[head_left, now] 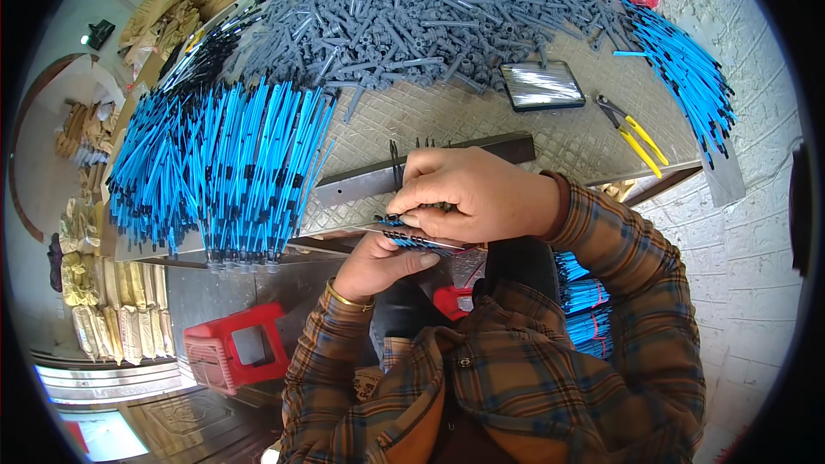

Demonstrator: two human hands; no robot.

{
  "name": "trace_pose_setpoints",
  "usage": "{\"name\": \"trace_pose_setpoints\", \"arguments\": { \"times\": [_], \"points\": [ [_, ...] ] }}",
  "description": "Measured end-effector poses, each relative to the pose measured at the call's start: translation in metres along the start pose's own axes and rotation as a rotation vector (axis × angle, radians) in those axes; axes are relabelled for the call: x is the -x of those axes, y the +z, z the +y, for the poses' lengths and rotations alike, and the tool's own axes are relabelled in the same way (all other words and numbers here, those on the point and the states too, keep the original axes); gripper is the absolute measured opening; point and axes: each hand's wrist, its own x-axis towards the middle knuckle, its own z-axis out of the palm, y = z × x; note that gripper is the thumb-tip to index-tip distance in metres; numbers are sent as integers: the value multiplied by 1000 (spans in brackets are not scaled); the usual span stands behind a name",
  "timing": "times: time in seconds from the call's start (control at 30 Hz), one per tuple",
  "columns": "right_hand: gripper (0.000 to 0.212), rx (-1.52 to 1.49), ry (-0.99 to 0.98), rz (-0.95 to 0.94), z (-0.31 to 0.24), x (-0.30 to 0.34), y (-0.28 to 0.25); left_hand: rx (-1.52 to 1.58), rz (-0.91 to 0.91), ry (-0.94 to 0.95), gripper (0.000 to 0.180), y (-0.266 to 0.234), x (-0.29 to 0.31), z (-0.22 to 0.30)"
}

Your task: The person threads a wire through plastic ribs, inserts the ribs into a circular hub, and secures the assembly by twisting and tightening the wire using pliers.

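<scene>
At the near edge of the table my left hand is closed around a small bundle of thin blue rods with black fittings. My right hand reaches over it from the right, thumb and fingers pinched at the bundle's left end. What lies between those fingertips is too small and covered to name. Just behind the hands, a dark metal bar lies along the table edge, with a few thin black pins standing up at it.
A large heap of grey plastic tubes covers the back. Blue rods are piled at left, more rods at right. Yellow-handled pliers and a shiny dark-framed tray lie right. A red stool stands below left.
</scene>
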Motion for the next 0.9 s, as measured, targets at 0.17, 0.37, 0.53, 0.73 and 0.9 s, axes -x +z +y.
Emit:
{"name": "trace_pose_setpoints", "arguments": {
  "times": [0.17, 0.37, 0.53, 0.73, 0.9],
  "points": [
    [16, 26, -74, 13, 1, 0, 1, 15, 20, -51, 23, -2, 2, -4],
    [11, 131, -42, -6, -10, -1, 1, -67, 15, -46, 22, -3, 1, -5],
    [10, 349, 5, -4, -15, -4, 2, -116, 11, -16, 20, 3, -4, -1],
    [13, 194, 48, 196, -7, -8, 4, -222, 88, 52, 18, 7, -10, -14],
    [12, -48, 331, 138, -16, 12, -22, -83, 112, 137, 19, 5, -12, -14]
  ]
}}
